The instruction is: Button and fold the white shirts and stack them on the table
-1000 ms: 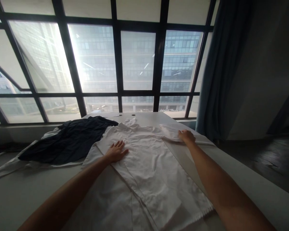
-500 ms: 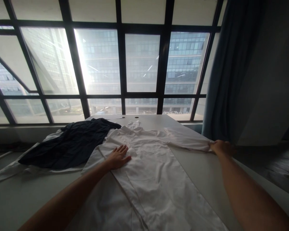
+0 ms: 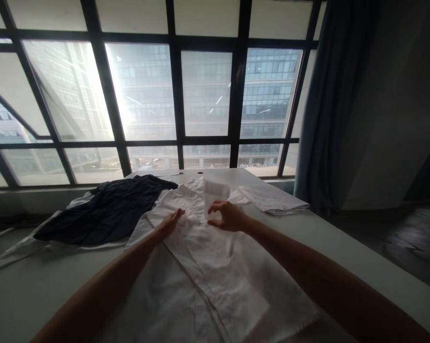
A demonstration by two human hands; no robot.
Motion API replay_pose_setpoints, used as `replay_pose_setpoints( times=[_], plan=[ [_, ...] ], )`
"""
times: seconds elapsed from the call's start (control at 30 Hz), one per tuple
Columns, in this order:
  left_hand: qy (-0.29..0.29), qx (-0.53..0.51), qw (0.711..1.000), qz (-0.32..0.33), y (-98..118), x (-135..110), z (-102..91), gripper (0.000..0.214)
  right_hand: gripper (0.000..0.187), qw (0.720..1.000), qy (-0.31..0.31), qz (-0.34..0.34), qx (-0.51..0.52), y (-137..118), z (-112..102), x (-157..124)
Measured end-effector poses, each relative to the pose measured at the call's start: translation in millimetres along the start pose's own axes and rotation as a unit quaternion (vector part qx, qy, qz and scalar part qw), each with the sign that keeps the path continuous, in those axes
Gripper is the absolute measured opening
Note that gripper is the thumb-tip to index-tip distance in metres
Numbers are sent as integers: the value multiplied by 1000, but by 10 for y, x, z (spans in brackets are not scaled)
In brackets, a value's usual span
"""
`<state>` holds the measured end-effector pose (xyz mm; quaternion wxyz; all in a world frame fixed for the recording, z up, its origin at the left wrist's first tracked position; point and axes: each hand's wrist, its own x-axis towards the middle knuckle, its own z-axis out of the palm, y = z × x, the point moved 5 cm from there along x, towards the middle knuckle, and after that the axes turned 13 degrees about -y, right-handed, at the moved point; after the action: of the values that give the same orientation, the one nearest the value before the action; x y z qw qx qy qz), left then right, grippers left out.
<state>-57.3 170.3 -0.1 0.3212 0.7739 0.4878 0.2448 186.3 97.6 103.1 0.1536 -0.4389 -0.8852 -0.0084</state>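
A white shirt (image 3: 197, 267) is spread out in front of me, its collar pointing toward the window. My left hand (image 3: 170, 224) is over the left part of its chest, turned on its side with fingers stretched out. My right hand (image 3: 227, 216) is over the upper middle of the shirt, fingers and thumb curled around a blurred, raised fold of its white cloth. Just how the fingertips grip that fold is hard to make out. A white sleeve-like piece of cloth (image 3: 275, 197) lies on the table to the right.
Dark garments (image 3: 107, 209) lie on white cloth at the left of the white table (image 3: 347, 252). Behind the table stands a large framed window (image 3: 206, 95), with one pane tilted at the left. A blue curtain (image 3: 315, 119) hangs at the right.
My right hand has moved left from the sleeve end at the table's right to the shirt's middle, folding cloth inward. My left hand has turned from lying flat onto its side.
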Motion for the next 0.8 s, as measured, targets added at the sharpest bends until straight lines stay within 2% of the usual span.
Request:
replay_pose_setpoints(
  times=[0.07, 0.13, 0.2, 0.27, 0.37, 0.43, 0.5, 0.57, 0.67, 0.73, 0.8],
  plan=[
    [16, -68, 998, -8, 6, -13, -68, 90, 22, 999, 4, 29, 19, -104, 80, -21],
    [17, -101, 994, -33, 43, -21, -106, 90, 25, 992, 20, 124, 21, 84, 83, -45],
    [12, -119, 990, -73, 95, -15, -118, 85, 30, 982, -3, 187, 19, 349, 119, -42],
    [7, -133, 985, -113, 151, 18, -114, 78, 41, 981, -59, 184, 20, 537, 235, -14],
    [-35, -122, 983, -130, 253, 126, -69, 59, 48, 979, -148, 135, 39, 624, 510, -5],
    [-67, -108, 983, -133, 302, 195, -30, 45, 42, 978, -168, 111, 51, 605, 657, -29],
    [-80, -112, 981, -133, 336, 226, -10, 37, 30, 982, -151, 94, 58, 565, 716, -55],
    [-89, -145, 980, -99, 397, 213, -15, 35, 31, 986, -132, 85, 64, 526, 708, -78],
    [-83, -207, 975, 1, 539, 80, -125, 36, 36, 987, -114, 89, 73, 478, 627, -115],
    [-59, -214, 973, 59, 627, -98, -272, 38, 33, 987, -105, 92, 78, 436, 569, -151],
    [-34, -201, 974, 100, 690, -336, -432, 44, 40, 988, -105, 87, 72, 365, 541, -196]
  ],
)
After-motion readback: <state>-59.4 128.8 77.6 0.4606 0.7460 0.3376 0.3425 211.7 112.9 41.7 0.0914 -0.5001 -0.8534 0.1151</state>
